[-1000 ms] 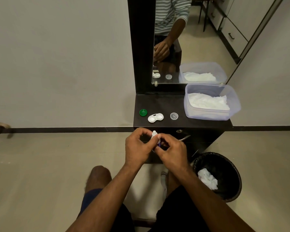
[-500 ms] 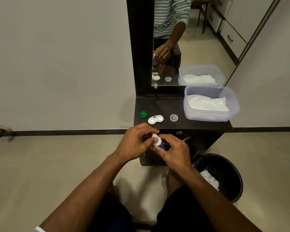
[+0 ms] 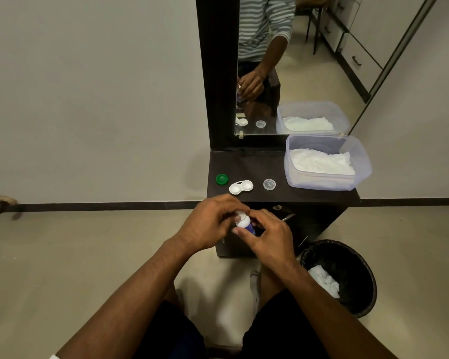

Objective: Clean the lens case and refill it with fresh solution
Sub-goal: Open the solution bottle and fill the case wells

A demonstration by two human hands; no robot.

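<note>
The small white-capped blue solution bottle (image 3: 245,224) is being gripped by both hands, left hand (image 3: 208,224) at the cap, right hand (image 3: 267,239) around the body; the open white twin-well lens case (image 3: 240,187) is lying just beyond on the bench (image 3: 306,195).

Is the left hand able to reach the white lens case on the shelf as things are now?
Probably yes, but not at once. The lens case lies open and uncovered just beyond the left hand, nothing between them. But both it and the right hand are busy with the solution bottle.

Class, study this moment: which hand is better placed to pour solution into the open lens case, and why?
Probably the right hand: it grips the solution bottle by its body, while the left hand only pinches the top. The lens case lies just ahead.
</note>
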